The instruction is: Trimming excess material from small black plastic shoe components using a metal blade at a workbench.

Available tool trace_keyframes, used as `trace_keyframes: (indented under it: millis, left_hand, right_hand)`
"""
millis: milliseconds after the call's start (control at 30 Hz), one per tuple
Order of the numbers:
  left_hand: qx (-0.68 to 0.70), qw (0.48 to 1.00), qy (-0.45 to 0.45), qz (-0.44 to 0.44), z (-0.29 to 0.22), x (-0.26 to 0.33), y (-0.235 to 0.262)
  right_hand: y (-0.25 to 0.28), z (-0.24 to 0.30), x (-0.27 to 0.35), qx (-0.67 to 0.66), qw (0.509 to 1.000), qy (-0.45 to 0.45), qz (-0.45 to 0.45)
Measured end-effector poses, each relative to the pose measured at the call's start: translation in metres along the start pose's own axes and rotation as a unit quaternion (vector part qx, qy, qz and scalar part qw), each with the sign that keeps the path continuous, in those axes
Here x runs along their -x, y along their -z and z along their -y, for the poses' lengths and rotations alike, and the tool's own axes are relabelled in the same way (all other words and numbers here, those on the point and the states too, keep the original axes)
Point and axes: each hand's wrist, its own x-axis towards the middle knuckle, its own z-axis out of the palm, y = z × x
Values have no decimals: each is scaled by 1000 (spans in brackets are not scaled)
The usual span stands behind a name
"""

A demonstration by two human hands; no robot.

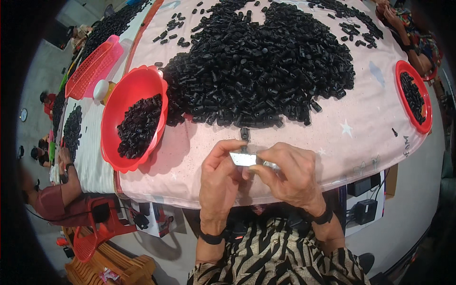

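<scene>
Right hand (292, 173) pinching a shiny strip (242, 159), near side of the heap (261, 66).
Left hand (217, 176) is curling at the strip's other end; cannot tell whether it's gripping that or the black part (244, 133), which is sitting between strip and heap. Strip is looking light, stiff, slick, maybe sharp-edged; ends are likely offering safer hold. Part is looking hard, light; sides are suiting a pinch.

Pink-covered bench (375, 130), perforated pink basket (91, 66) at bench's left, white-capped jar (101, 90) likewise, red chair (111, 223) off bench's near left corner
</scene>
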Motion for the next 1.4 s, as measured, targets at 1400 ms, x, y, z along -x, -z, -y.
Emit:
trace_keyframes:
  millis: [1400]
  left_hand:
    - [-8, 999, -23, 23, 6, -1, 5]
  right_hand:
    - [3, 2, 0, -12, 999, -14, 26]
